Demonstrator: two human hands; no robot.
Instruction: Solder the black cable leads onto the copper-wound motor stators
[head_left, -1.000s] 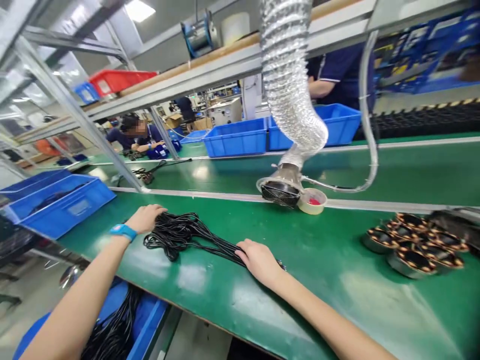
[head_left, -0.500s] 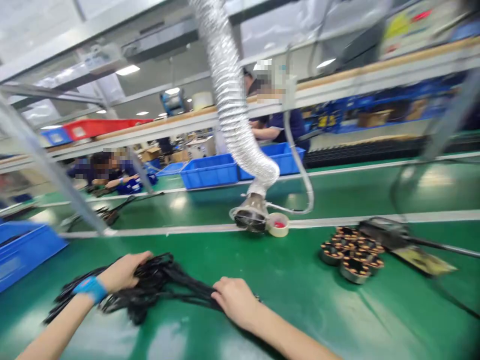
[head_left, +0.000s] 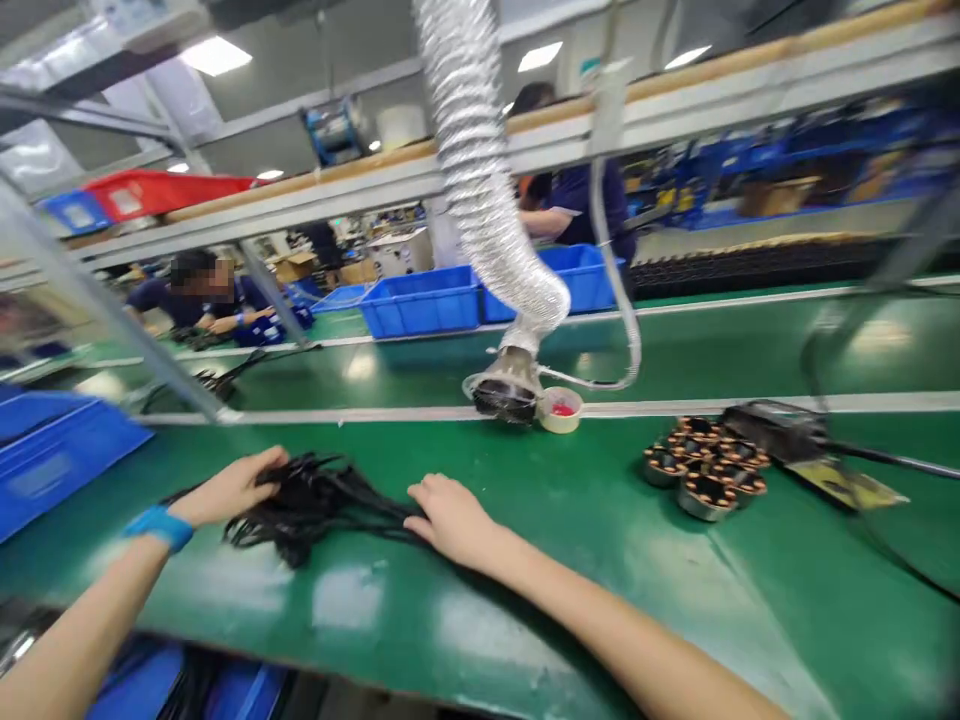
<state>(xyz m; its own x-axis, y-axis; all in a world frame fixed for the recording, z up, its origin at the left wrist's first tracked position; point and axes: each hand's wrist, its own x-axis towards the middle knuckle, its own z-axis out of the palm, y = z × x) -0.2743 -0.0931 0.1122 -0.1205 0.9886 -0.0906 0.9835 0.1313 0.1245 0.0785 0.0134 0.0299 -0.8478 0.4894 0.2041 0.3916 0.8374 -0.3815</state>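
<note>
A tangled bundle of black cables lies on the green bench top, left of the middle. My left hand, with a blue band at the wrist, is closed on the bundle's left part. Farther right, the cables run straighter into my right hand, whose fingers are wrapped over them. That forearm hides part of what trails behind, and the cable ends under the right palm are out of sight.
Right of the hands stand several copper-wound motor stators beside a dark tool. A silver exhaust duct hangs near a tape roll. Blue bins stand at left and back. Two people work across the bench.
The view has tipped downward, so the bench's front edge and blue bins below it now show. Both hands stay on the cables; the bundle's left end is less spread out.
</note>
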